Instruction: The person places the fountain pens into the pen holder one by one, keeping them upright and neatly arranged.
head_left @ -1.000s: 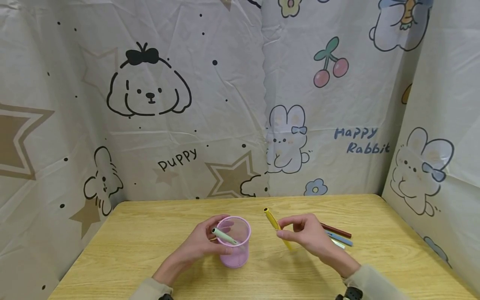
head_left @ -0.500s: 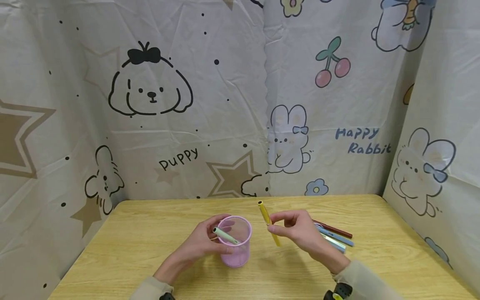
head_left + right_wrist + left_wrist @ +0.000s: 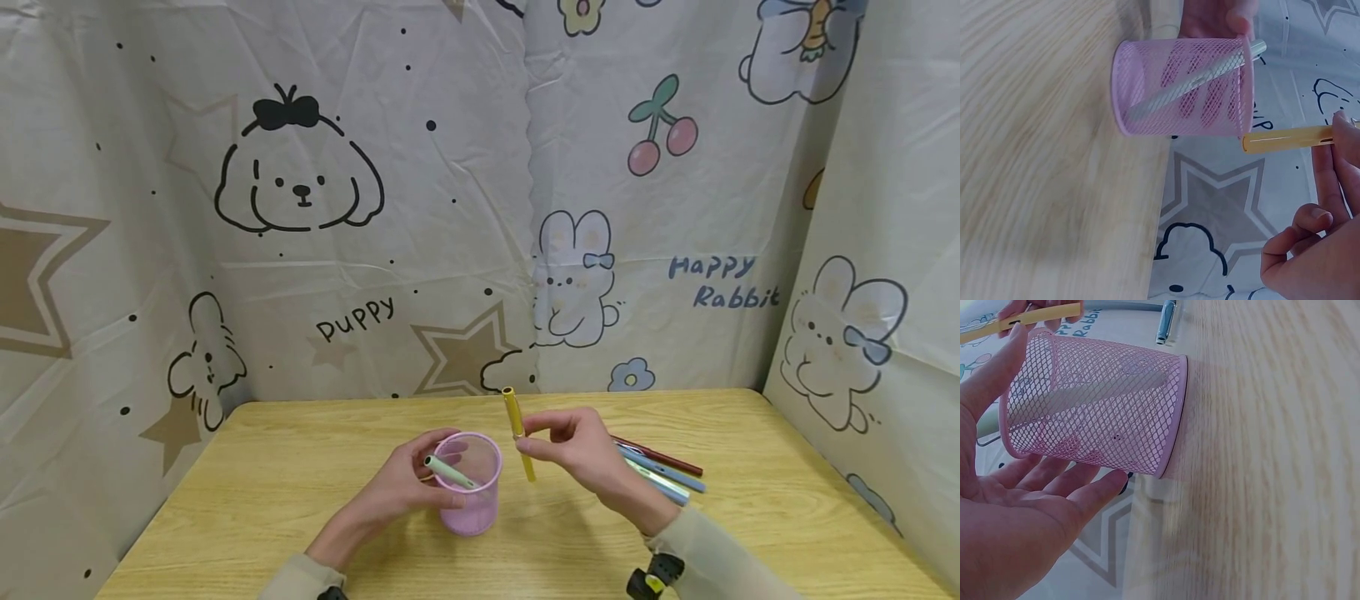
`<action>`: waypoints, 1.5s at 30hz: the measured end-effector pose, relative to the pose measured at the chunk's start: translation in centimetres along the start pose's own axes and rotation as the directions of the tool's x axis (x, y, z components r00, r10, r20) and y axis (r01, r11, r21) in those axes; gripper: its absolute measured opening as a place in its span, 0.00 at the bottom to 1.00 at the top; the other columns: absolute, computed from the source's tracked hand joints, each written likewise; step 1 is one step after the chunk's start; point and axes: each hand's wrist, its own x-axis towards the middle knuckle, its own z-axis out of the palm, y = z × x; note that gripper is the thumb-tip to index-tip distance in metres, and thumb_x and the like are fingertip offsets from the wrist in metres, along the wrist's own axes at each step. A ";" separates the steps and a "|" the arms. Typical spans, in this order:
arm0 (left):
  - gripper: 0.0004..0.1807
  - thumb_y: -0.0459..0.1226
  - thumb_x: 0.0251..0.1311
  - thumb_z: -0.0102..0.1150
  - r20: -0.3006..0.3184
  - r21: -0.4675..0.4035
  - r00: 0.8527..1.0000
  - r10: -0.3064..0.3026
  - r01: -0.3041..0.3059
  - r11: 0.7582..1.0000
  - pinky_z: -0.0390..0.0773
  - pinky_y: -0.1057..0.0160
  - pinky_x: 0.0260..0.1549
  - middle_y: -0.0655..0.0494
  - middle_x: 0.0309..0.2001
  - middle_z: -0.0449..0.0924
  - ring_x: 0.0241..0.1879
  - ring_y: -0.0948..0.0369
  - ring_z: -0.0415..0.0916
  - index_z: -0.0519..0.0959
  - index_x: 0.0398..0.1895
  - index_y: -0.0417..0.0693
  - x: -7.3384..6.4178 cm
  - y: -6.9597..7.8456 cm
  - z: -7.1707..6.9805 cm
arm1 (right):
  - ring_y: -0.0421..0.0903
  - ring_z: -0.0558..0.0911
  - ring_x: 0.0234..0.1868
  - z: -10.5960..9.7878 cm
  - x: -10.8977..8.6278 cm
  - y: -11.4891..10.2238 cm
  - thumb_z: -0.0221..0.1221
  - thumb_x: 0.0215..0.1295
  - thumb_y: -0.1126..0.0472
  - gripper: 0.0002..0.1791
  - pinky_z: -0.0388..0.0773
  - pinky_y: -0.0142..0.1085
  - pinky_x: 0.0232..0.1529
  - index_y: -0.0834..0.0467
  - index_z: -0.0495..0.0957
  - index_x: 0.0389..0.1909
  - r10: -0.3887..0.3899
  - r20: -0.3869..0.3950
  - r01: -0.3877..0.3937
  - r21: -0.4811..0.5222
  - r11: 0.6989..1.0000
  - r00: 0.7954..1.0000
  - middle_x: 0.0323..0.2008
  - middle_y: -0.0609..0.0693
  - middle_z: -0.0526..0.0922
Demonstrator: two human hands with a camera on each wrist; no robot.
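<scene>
A pink mesh pen holder point(image 3: 470, 514) stands upright on the wooden table. My left hand point(image 3: 408, 477) holds it around the side, thumb near the rim and fingers behind. Inside leans a pale green pen point(image 3: 450, 473), its upper end sticking out past the rim; the right wrist view shows it through the mesh. Thumb and fingers of my right hand point(image 3: 573, 450) pinch a yellow pen point(image 3: 514, 412) near its middle. That pen is almost upright, raised above the table just right of the pen holder, its lower end beside the rim in the right wrist view point(image 3: 1285, 140).
To the right, partly behind my right wrist, lie a dark red pen point(image 3: 667, 458), a blue pen point(image 3: 671, 473) and a pale green and light blue pen point(image 3: 663, 485). A printed curtain point(image 3: 450, 208) hangs along the table's point(image 3: 300, 450) back and sides.
My right hand has moved left and slightly up with the yellow pen, bringing it closer to the pen holder and more upright. My left hand and the pen holder have stayed put.
</scene>
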 end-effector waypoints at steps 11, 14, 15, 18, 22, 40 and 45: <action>0.50 0.29 0.53 0.81 -0.007 0.004 1.000 -0.004 0.004 1.000 0.80 0.54 0.60 0.35 0.70 0.71 0.65 0.40 0.74 0.63 0.78 0.35 -0.1 0.0 0.1 | 0.40 0.67 0.26 1.5 1.6 -1.0 0.73 0.64 0.64 0.13 0.64 0.30 0.29 0.65 0.89 0.47 -0.031 0.007 0.031 0.031 0.999 1.000 0.42 0.54 0.90; 0.50 0.29 0.53 0.81 -0.003 0.001 1.000 -0.005 0.005 1.000 0.80 0.54 0.59 0.35 0.70 0.70 0.65 0.40 0.74 0.63 0.78 0.35 -0.1 0.0 0.1 | 0.41 0.68 0.27 1.9 2.0 -1.2 0.73 0.65 0.64 0.12 0.65 0.30 0.30 0.64 0.89 0.47 -0.048 0.008 0.048 0.037 0.998 0.999 0.43 0.55 0.90; 0.50 0.29 0.53 0.81 -0.002 0.001 1.000 -0.006 0.006 1.000 0.80 0.54 0.59 0.35 0.70 0.70 0.65 0.40 0.74 0.63 0.78 0.35 -0.1 0.0 0.1 | 0.41 0.69 0.28 2.1 2.1 -1.2 0.73 0.65 0.64 0.12 0.65 0.30 0.30 0.64 0.89 0.47 -0.050 0.010 0.050 0.040 0.998 0.999 0.44 0.55 0.90; 0.51 0.29 0.54 0.80 0.000 -0.001 1.000 -0.013 0.013 1.000 0.80 0.54 0.59 0.35 0.71 0.69 0.65 0.40 0.74 0.62 0.79 0.35 -0.1 0.1 0.0 | 0.42 0.70 0.29 2.6 2.4 -1.3 0.73 0.65 0.64 0.13 0.66 0.31 0.32 0.64 0.89 0.48 -0.045 0.016 0.044 0.052 0.998 0.999 0.45 0.57 0.90; 0.50 0.30 0.54 0.80 0.004 -0.001 1.000 -0.023 0.023 1.000 0.80 0.56 0.59 0.35 0.72 0.68 0.66 0.39 0.73 0.62 0.79 0.36 -0.2 0.1 0.0 | 0.41 0.72 0.30 3.1 2.7 -1.3 0.73 0.65 0.63 0.13 0.68 0.31 0.32 0.64 0.89 0.49 -0.039 0.017 0.038 0.060 0.997 0.999 0.43 0.55 0.90; 0.50 0.29 0.54 0.80 0.010 -0.007 1.000 -0.007 0.007 1.000 0.79 0.55 0.61 0.33 0.71 0.69 0.68 0.37 0.70 0.63 0.79 0.36 0.0 0.0 0.0 | 0.40 0.70 0.27 4.5 3.8 0.4 0.72 0.66 0.64 0.13 0.66 0.30 0.29 0.65 0.89 0.48 -0.081 0.029 0.079 0.078 0.994 0.996 0.46 0.54 0.91; 0.48 0.29 0.54 0.80 0.012 -0.006 1.000 -0.005 0.005 1.000 0.79 0.55 0.61 0.34 0.71 0.70 0.69 0.37 0.69 0.64 0.78 0.38 0.0 0.0 0.0 | 0.40 0.70 0.27 4.9 3.8 1.0 0.73 0.65 0.64 0.13 0.66 0.30 0.30 0.63 0.90 0.48 -0.041 0.030 0.039 0.071 0.997 0.999 0.46 0.53 0.90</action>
